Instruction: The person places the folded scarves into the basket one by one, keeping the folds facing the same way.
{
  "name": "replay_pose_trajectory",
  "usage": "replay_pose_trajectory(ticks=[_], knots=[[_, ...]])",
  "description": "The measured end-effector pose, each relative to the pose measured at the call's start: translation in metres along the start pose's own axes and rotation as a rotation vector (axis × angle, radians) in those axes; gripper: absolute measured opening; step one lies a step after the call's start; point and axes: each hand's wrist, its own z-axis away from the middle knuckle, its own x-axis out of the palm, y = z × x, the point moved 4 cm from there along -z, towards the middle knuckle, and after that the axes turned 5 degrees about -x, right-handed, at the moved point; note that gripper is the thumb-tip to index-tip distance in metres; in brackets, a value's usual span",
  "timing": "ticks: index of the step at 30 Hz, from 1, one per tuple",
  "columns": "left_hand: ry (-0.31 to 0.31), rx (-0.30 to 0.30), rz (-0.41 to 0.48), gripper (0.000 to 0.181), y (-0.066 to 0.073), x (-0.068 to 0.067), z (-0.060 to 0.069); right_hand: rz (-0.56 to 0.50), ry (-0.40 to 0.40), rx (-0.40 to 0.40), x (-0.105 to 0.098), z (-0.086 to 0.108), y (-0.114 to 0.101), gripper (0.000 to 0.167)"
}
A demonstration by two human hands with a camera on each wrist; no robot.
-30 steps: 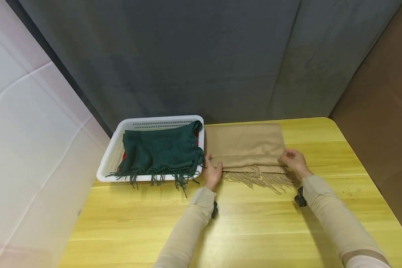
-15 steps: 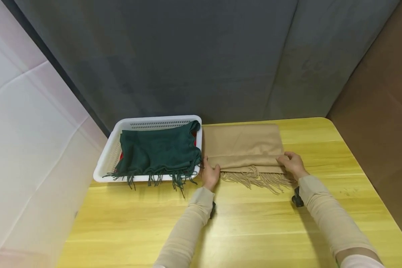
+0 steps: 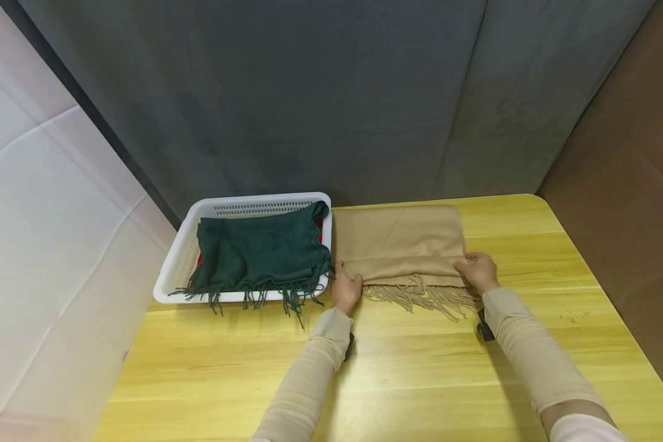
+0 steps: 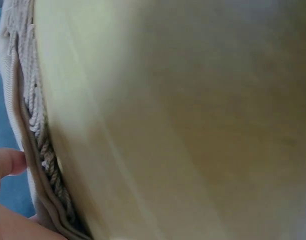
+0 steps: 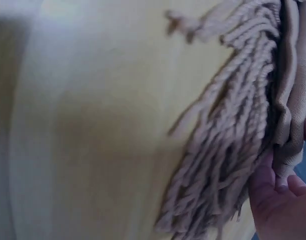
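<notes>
A tan fringed scarf (image 3: 400, 236) lies folded on the table, its fringe (image 3: 422, 294) hanging toward the near side. My left hand (image 3: 347, 290) grips its near left corner beside the basket; in the left wrist view the thumb (image 4: 12, 161) presses on the layered edge. At the near right corner, my right hand (image 3: 479, 271) pinches the folded layers. The right wrist view has those fingers (image 5: 265, 182) reaching under the edge, next to twisted tassels (image 5: 228, 115).
A white plastic basket (image 3: 164, 279) stands to the left, against the scarf. Inside it lies a dark green fringed scarf (image 3: 262, 252), tassels over the front rim, with a bit of red fabric (image 3: 320, 236) under it. A grey curtain (image 3: 309, 104) backs the wooden table (image 3: 420, 374).
My right hand has shifted slightly left and down. At the right corner, the upper layer's edge now meets the layer below. My left hand stays at its corner.
</notes>
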Motion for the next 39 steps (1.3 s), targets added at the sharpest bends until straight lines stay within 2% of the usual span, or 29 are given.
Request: replay_pose_trajectory(ticks=[3,6,7,8,10,13,14,15,17,18,19,21,22,25,26,29,33,39], knots=[[0.003,-0.025,0.02,0.053,0.0,-0.001,-0.002,0.08,0.017,-0.042,0.001,-0.002,0.003,0.049],[0.007,-0.039,0.057,0.049,-0.007,0.006,-0.01,0.143,0.026,-0.091,0.001,-0.004,0.003,0.046],[0.023,-0.022,0.061,0.047,-0.01,0.009,-0.012,0.158,0.026,-0.105,0.001,-0.004,0.003,0.046],[0.072,0.009,0.058,0.044,-0.018,0.017,-0.019,0.177,0.021,-0.119,0.001,-0.004,0.002,0.045],[0.107,0.031,0.048,0.04,-0.026,0.024,-0.025,0.214,0.01,-0.143,0.001,-0.003,0.0,0.045],[0.113,0.037,0.051,0.035,-0.028,0.026,-0.025,0.252,-0.013,-0.156,-0.001,0.0,-0.001,0.045],[0.093,0.016,0.058,0.034,-0.027,0.025,-0.026,0.262,-0.019,-0.156,-0.002,0.001,-0.001,0.045],[0.052,0.01,0.065,0.034,-0.02,0.018,-0.019,0.268,-0.024,-0.155,-0.003,0.002,-0.001,0.045],[0.031,0.022,0.066,0.034,-0.018,0.016,-0.017,0.271,-0.035,-0.151,-0.004,0.003,0.0,0.045],[0.023,0.03,0.066,0.035,-0.018,0.015,-0.017,0.271,-0.044,-0.151,-0.005,0.004,0.0,0.045],[0.05,0.069,0.075,0.034,-0.023,0.019,-0.02,0.267,-0.052,-0.15,-0.006,0.004,0.001,0.045],[0.037,0.082,0.081,0.036,-0.023,0.019,-0.02,0.264,-0.065,-0.15,-0.006,0.005,0.002,0.046],[0.026,0.068,0.087,0.037,-0.024,0.021,-0.022,0.265,-0.067,-0.152,-0.007,0.005,0.002,0.047],[0.023,0.069,0.119,0.038,-0.021,0.016,-0.016,0.268,-0.069,-0.152,-0.007,0.006,0.004,0.047],[-0.004,0.041,0.113,0.041,-0.014,0.009,-0.009,0.273,-0.068,-0.153,-0.008,0.006,0.004,0.047],[0.035,0.08,0.093,0.04,-0.009,0.004,-0.001,0.27,-0.086,-0.151,-0.008,0.009,0.006,0.048],[0.069,0.106,0.012,0.041,-0.007,0.001,0.007,0.259,-0.105,-0.149,-0.009,0.014,0.01,0.049],[0.047,0.105,-0.007,0.045,-0.008,-0.001,0.012,0.252,-0.106,-0.162,-0.014,0.023,0.013,0.049]])
